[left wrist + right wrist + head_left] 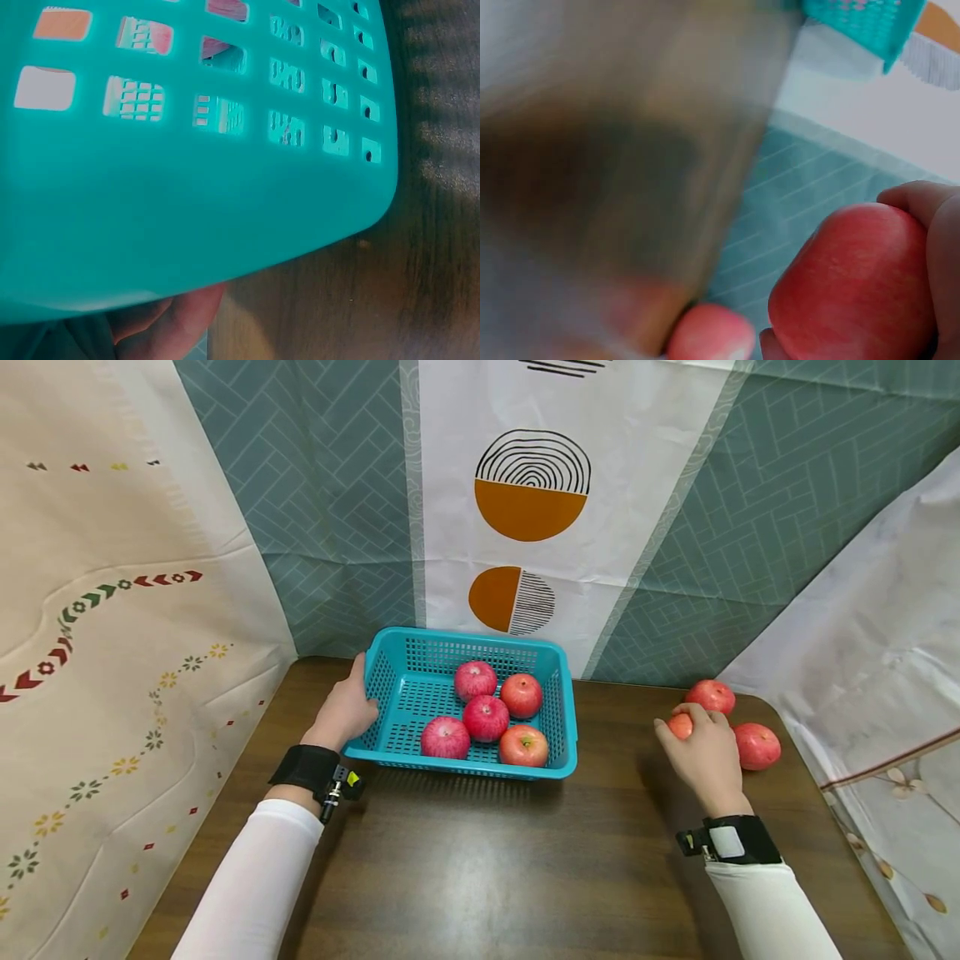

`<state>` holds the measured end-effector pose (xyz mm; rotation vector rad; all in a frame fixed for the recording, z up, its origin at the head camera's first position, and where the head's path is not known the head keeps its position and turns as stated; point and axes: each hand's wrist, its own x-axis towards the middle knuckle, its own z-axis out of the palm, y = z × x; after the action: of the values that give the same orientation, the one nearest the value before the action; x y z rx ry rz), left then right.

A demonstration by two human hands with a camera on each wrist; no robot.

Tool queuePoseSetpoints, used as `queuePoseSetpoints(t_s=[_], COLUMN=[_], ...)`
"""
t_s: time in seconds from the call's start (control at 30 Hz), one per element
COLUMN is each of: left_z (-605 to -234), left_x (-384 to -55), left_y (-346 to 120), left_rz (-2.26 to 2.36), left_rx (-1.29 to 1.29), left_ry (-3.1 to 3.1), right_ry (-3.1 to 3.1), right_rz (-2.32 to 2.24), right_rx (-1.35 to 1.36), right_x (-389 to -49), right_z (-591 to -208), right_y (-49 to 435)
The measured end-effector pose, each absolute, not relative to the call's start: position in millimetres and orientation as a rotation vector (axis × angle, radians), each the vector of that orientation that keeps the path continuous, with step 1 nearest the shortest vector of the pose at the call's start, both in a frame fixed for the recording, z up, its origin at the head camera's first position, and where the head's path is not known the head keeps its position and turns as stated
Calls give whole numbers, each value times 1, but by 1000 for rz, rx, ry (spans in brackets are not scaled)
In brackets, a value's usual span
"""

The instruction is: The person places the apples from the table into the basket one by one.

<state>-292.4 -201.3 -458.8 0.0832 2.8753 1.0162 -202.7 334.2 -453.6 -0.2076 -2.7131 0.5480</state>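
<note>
Fingers of the right hand curled round one apple, right side of the table. Judged: firm, moderately heavy, bruises easily; smooth skin may slip. Best hold: round the widest part. Two loose apples just beside. Well leftward: basket, five apples inside; left hand gripping its left rim.

A dark brown wood-grain counter with a rounded far-right corner; soft white glare shines on its glossy surface. Behind it hangs a teal cloth patterned in herringbone blocks, with a white central panel bearing circles in orange and black lines. At left, a cream cloth printed with chevrons and small flowers; at right, a creased white cloth with a floral branch.
</note>
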Motion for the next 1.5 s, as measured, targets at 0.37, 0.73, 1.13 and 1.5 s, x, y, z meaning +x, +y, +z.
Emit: queuePoseSetpoints(t_s=[0.37,0.73,1.13,1.5], left_z=[-459,-460,-460,-461], left_x=[-292,-294,-291,-296], left_y=[-201,-203,-200,-205], left_rz=[1015,997,1033,1035], left_rx=[83,91,71,141], left_ry=[2878,2890,2873,2882], right_ry=[-2655,-2763,-2964,-2995], right_rz=[733,904,792,603], right_rx=[-60,257,757,909], right_x=[-236,-261,-261,-269], right_z=[-400,-371,-387,-395], right_y=[264,156,47,4])
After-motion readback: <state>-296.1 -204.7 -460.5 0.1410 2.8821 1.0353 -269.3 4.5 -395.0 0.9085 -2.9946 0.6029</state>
